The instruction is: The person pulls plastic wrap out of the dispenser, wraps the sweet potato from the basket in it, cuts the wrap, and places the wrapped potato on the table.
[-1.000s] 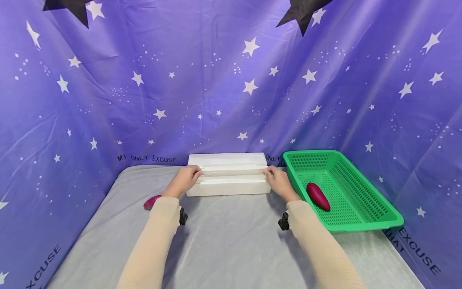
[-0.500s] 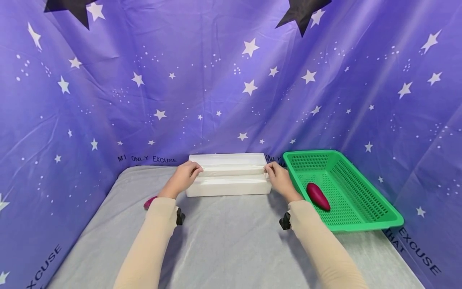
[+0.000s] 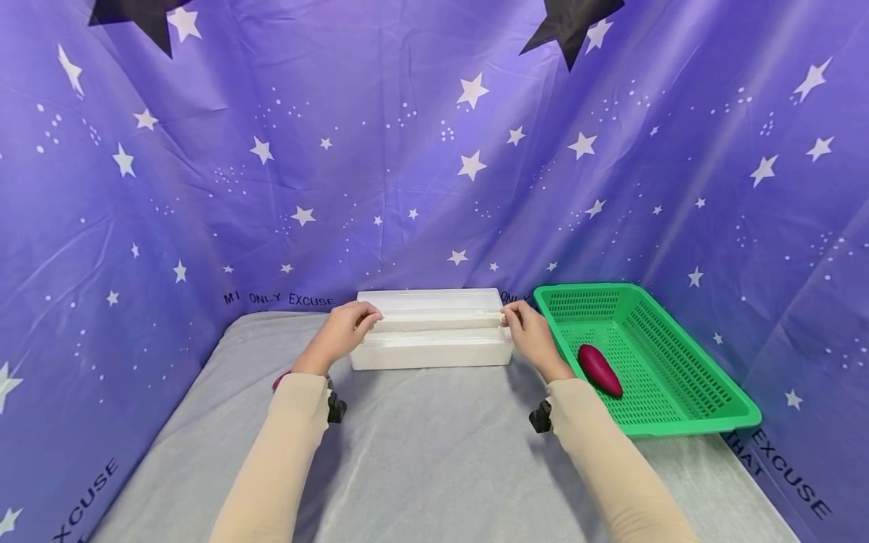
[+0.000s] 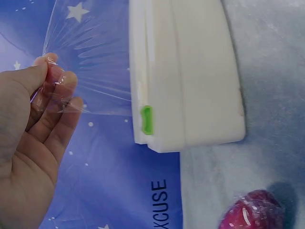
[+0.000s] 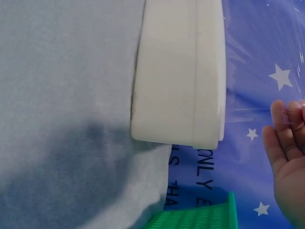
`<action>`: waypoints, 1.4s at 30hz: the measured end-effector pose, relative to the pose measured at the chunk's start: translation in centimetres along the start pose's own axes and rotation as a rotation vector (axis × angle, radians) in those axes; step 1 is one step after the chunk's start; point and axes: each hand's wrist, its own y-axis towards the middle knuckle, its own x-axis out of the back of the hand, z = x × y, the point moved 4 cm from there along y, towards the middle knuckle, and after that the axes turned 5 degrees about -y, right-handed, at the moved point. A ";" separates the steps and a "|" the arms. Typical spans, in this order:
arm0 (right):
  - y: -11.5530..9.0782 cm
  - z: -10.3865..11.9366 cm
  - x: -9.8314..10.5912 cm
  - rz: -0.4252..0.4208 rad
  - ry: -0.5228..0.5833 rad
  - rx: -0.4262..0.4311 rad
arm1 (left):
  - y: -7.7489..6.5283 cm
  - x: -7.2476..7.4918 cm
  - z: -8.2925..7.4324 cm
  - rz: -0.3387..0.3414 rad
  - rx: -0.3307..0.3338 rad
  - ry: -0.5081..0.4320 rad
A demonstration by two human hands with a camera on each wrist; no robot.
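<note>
A white cling film dispenser [image 3: 434, 354] with its lid raised stands at the back of the table. My left hand [image 3: 342, 332] pinches one corner of the cling film [image 4: 102, 62], which stretches from the dispenser's slot in the left wrist view. At the other end, my right hand [image 3: 534, 339] pinches the opposite corner between thumb and fingers. The sheet spans between both hands, above the box. A green slider [image 4: 147, 120] sits at the dispenser's left end. Below it in that view lies a film-wrapped purple-red sweet potato [image 4: 252, 212], mostly behind my left wrist in the head view.
To the right stands a green perforated basket [image 3: 706, 362], close to my right forearm, with an elongated purple-red sweet potato [image 3: 600, 371] inside. Grey cloth [image 3: 434, 452] covers the table. A purple star-printed curtain [image 3: 407, 151] hangs right behind the dispenser and along both sides.
Both hands have lifted slightly and drifted a little outward, drawing the film up from the dispenser. My left wrist now covers more of the wrapped sweet potato. Basket and dispenser stay put.
</note>
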 end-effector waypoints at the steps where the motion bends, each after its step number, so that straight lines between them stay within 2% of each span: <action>1: 0.0 0.1 0.1 -0.007 0.008 0.004 | 0.0 0.1 -0.1 -0.001 -0.006 -0.003; 10: 0.3 0.7 0.9 -0.055 0.029 0.042 | 0.0 1.4 -1.4 0.006 -0.014 -0.026; 18: 0.5 1.6 1.8 -0.098 0.054 0.067 | 0.2 2.3 -2.1 -0.011 -0.050 -0.023; 30: 0.6 2.8 2.9 -0.142 0.081 0.106 | 0.4 3.5 -3.4 -0.026 -0.044 -0.014; 35: 0.6 3.3 3.5 -0.174 0.061 0.140 | 0.4 4.0 -3.9 -0.053 -0.067 -0.010; 42: 0.9 4.5 4.6 -0.231 0.098 0.203 | 0.7 5.1 -4.8 -0.124 -0.122 -0.003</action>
